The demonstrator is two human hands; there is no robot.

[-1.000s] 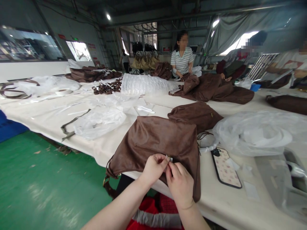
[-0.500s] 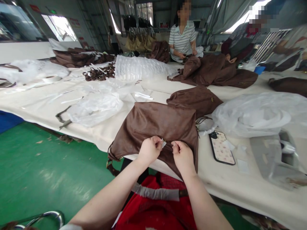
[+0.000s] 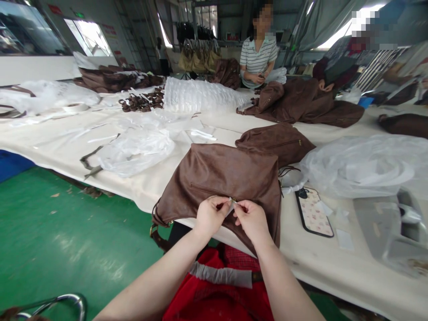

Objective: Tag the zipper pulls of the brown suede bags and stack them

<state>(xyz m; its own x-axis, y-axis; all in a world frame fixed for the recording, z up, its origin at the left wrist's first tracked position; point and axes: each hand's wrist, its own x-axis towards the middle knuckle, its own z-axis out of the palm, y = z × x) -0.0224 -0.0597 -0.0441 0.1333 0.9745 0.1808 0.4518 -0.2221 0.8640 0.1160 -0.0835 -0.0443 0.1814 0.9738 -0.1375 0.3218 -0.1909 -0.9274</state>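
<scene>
A brown leather bag [image 3: 230, 167] lies in front of me at the table's edge, a zipper running across its face. Over the zipper's right end, my left hand [image 3: 211, 216] pinches a small white slip [image 3: 230, 207] of paper or film. Close beside it, my right hand [image 3: 251, 218] has thumb and forefinger pinched at the same slip, by the brass zipper pull. The fingertips of both hands nearly meet and partly hide the slip and pull. The bag's strap, wrapped in pale film [image 3: 222, 274], hangs down across my red clothing.
Behind this bag lies a second brown bag [image 3: 276, 142]. A phone [image 3: 314, 211] and clear plastic wrapping [image 3: 364, 165] are to the right; a crumpled plastic bag [image 3: 135, 154] is to the left. Across the table [image 3: 60, 133], a person [image 3: 257, 58] stands near piled brown bags [image 3: 301, 102].
My right hand has moved left to meet my left hand at the white slip. The person opposite has brought their hands together. The view has shifted slightly.
</scene>
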